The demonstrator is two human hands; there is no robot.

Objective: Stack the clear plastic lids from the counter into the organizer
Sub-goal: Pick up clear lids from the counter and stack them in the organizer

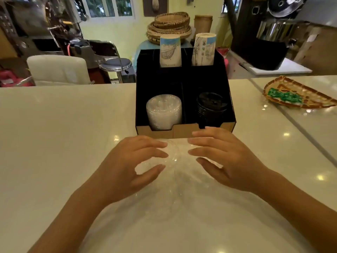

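Note:
A black cardboard organizer [184,131] stands on the pale counter straight ahead. Its front left slot holds a stack of clear plastic lids [163,110]. Black lids [211,105] fill the front right slot. Two stacks of paper cups [170,52] stand in the back slots. Just in front of the organizer, a loose pile of clear lids [176,157] lies on the counter, blurred and hard to outline. My left hand [133,165] and my right hand [226,161] curve around this pile from either side, fingers spread, touching or nearly touching it.
A woven tray [299,95] with green-printed packets lies at the right on the counter. Behind the counter are a white chair [58,70], a metal stool [116,64], stacked baskets [169,26] and a black machine [269,42].

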